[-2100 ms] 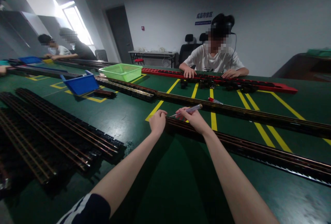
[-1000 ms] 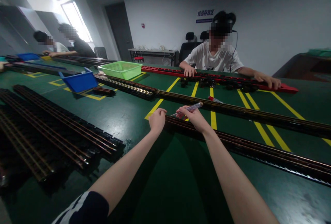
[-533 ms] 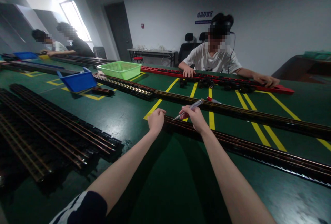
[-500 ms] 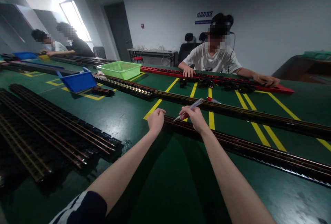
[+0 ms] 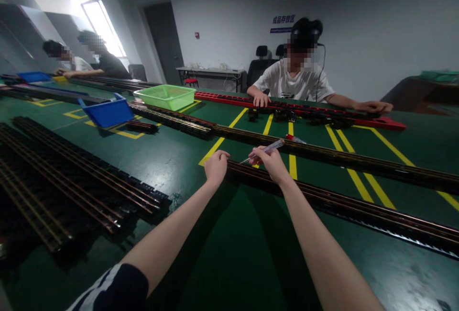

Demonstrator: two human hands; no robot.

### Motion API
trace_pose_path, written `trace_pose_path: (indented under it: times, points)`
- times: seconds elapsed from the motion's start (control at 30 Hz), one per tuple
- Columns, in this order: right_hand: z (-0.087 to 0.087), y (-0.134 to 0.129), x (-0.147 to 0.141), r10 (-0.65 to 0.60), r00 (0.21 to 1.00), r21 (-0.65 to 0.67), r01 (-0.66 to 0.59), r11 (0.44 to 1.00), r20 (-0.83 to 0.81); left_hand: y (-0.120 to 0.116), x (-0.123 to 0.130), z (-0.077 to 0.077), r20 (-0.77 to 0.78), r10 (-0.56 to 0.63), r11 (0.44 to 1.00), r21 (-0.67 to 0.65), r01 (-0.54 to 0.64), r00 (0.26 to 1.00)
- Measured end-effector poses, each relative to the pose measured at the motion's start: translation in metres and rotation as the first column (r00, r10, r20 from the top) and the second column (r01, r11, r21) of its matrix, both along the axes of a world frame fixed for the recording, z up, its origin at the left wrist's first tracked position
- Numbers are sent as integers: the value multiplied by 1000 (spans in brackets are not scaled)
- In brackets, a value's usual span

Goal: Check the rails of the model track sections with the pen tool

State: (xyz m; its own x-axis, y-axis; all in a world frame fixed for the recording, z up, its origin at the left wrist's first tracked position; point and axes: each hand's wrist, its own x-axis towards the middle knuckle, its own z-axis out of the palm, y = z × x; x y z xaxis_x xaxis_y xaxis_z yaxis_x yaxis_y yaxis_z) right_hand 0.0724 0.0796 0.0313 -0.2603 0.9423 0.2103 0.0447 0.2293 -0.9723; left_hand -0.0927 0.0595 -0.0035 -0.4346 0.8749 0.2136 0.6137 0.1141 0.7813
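Note:
In my right hand (image 5: pixel 266 160) is a slim screwdriver (image 5: pixel 273 146) with a clear handle, its shaft pointing down to the left. The tip is over or on the near end of a long dark rail (image 5: pixel 330 198) with copper-coloured strips running along it. My left hand (image 5: pixel 216 166) is closed at that rail's left end, with the fingertips partly hidden behind the hand. From there the rail stretches away to the right edge of the view, lying on the green table (image 5: pixel 229 253).
A second long rail (image 5: pixel 322 151) lies beyond, with a red-handled tool (image 5: pixel 295 138) beside it. Several similar rails (image 5: pixel 82 172) lie at left. A blue bin (image 5: pixel 107 111) and green basket (image 5: pixel 167 98) stand behind. Across the table, a co-worker (image 5: pixel 294 79) handles a red fixture (image 5: pixel 387 123).
The screwdriver lies a little flatter, its handle end slightly lower and its tip slightly higher. My left hand stays put. The co-worker's hand at the red fixture's right end has lifted a little.

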Motion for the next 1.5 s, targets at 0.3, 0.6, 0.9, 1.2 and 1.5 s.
trace_pose_path:
  times: [0.3,0.6,0.9,1.2,1.5]
  points:
    - [5,-5,15,56,998,-52,-54,997,38,-4,1,3,16,-11,1000,-15,11,1000]
    - [2,-3,13,9,1000,-51,-10,999,-19,-3,0,3,14,-7,1000,-19,7,1000]
    - [1,-3,12,11,999,-53,-14,999,-41,-1,0,1,-5,1,1000,-11,-1,1000]
    - [-1,-2,14,-20,996,-40,17,999,-84,-1,-1,0,2,-7,1000,-3,7,1000]
    - [-3,0,16,17,998,-26,-18,1000,-56,-1,0,1,-1,-9,1000,-5,9,1000]
